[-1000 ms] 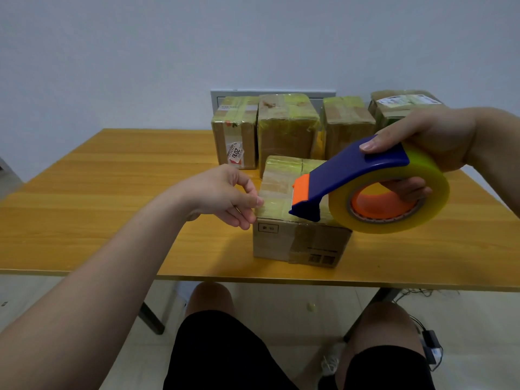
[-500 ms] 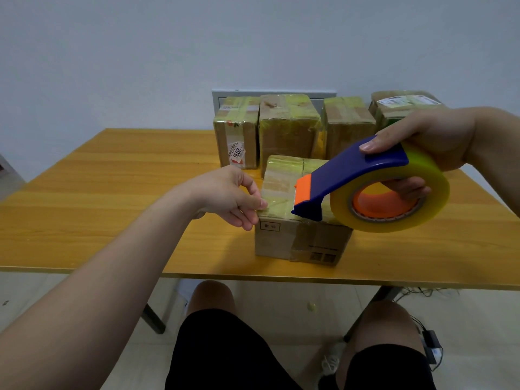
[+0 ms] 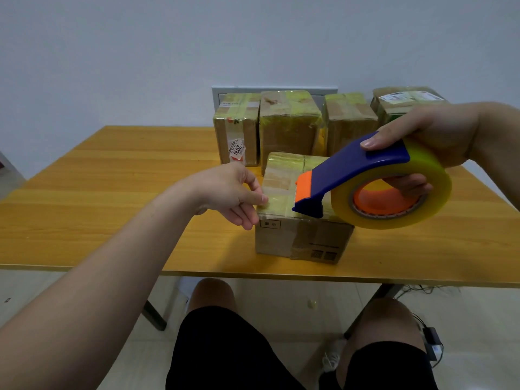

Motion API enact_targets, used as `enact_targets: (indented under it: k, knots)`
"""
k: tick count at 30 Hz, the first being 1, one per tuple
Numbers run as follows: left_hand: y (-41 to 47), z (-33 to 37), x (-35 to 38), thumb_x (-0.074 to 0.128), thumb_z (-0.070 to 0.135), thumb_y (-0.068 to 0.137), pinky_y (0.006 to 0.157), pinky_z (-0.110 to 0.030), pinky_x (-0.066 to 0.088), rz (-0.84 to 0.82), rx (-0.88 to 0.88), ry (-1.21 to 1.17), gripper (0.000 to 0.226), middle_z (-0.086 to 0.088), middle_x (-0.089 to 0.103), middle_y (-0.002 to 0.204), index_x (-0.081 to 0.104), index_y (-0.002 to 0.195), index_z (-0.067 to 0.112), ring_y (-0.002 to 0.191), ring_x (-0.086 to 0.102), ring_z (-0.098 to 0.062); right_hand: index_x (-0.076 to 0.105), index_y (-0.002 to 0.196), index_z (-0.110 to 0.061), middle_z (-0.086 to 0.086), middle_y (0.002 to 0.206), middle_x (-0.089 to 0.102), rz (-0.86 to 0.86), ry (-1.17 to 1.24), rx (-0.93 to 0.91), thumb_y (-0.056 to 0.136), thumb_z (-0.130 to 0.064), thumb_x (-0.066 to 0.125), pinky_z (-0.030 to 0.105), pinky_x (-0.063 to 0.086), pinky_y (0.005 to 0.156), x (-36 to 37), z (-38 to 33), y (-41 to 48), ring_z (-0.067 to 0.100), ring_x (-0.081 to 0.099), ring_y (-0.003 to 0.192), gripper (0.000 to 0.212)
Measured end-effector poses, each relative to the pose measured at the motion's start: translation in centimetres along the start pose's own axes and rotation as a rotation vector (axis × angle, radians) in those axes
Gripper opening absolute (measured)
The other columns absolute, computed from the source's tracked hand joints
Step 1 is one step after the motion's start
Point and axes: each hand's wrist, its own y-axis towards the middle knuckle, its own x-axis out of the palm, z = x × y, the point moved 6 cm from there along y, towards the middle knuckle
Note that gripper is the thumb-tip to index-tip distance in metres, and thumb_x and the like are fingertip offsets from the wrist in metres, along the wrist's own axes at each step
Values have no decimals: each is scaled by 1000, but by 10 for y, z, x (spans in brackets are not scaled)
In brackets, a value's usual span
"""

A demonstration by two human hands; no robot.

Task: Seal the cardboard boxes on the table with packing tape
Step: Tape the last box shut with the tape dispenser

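Four back boxes (image 3: 289, 128), far-right one partly hidden behind right hand (image 3: 439, 133) gripping tape dispenser (image 3: 351, 170) above front box (image 3: 298, 237) on counter (image 3: 112, 198); left hand (image 3: 228, 192) pinches its top-left edge.

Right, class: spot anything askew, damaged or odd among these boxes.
The front box sits slightly skewed to the table edge, its near right corner close to it. The back row's second box from the left has a torn-looking patch on top.

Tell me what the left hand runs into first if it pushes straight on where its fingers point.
The near box: the left hand seems to be touching its top left edge; the tape dispenser lies beyond.
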Motion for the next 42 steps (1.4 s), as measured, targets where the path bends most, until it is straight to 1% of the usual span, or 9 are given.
enact_targets:
  k: [10, 13, 19, 28, 34, 37, 39, 40, 42]
  knots:
    - [-7, -1, -8, 73, 30, 96, 55, -24, 59, -66, 5, -37, 24, -17, 79, 86, 66, 104, 8, 71, 78, -22, 71, 120, -6, 14, 63, 60, -31, 14, -10, 82, -53, 79, 35, 53, 56, 6, 1, -5, 23, 59, 53, 61]
    - [-5, -5, -4, 74, 29, 96, 55, -24, 58, -56, 6, -29, 23, -17, 79, 85, 68, 103, 8, 71, 78, -21, 72, 116, -5, 15, 62, 61, -37, -10, 4, 82, -55, 78, 36, 53, 57, 10, -1, -5, 25, 59, 53, 60]
    - [-2, -7, -1, 79, 28, 91, 55, -22, 58, -31, -22, -20, 20, -15, 79, 84, 74, 95, 9, 73, 78, -20, 71, 120, -6, 17, 64, 61, -39, -51, 39, 78, -57, 80, 36, 54, 58, 15, -2, -5, 26, 60, 55, 67]
    - [0, -11, 1, 83, 30, 86, 56, -23, 59, 12, -49, -45, 26, -13, 79, 82, 74, 93, 6, 72, 79, -20, 70, 120, -5, 18, 63, 60, -4, -49, 55, 75, -57, 83, 36, 54, 58, 12, -1, -5, 27, 59, 54, 71]
    - [5, -18, 0, 84, 45, 82, 49, -19, 53, 28, -96, 13, 40, -7, 78, 76, 73, 97, 10, 66, 76, -16, 69, 122, -2, 19, 63, 58, 3, -52, 65, 74, -56, 83, 38, 53, 57, 10, 2, -1, 28, 58, 54, 74]
    - [8, -22, -10, 89, 61, 58, 48, -21, 53, 30, -146, 71, 66, -7, 79, 78, 63, 95, 12, 70, 78, -17, 70, 121, -3, 19, 63, 58, 8, -50, 65, 74, -56, 84, 37, 53, 58, 8, 3, -1, 28, 57, 54, 73]
    - [8, -28, -11, 89, 65, 53, 52, -23, 55, -31, -173, 52, 73, -8, 79, 88, 63, 99, 16, 78, 79, -21, 69, 120, -2, 18, 63, 59, 2, -45, 57, 76, -55, 82, 37, 53, 59, 7, 4, -1, 28, 57, 54, 71]
    - [9, -30, -9, 88, 64, 57, 56, -25, 57, -85, -170, 19, 70, -10, 79, 93, 66, 104, 16, 82, 79, -22, 69, 121, -2, 18, 63, 59, -5, -39, 55, 77, -55, 82, 37, 53, 59, 7, 4, 0, 28, 58, 54, 70]
    - [9, -32, -6, 86, 55, 71, 63, -28, 59, -168, -149, -60, 54, -13, 79, 100, 69, 106, 17, 87, 78, -25, 70, 121, -4, 17, 62, 59, -17, -35, 53, 77, -55, 81, 37, 53, 59, 8, 4, 0, 28, 58, 54, 69]
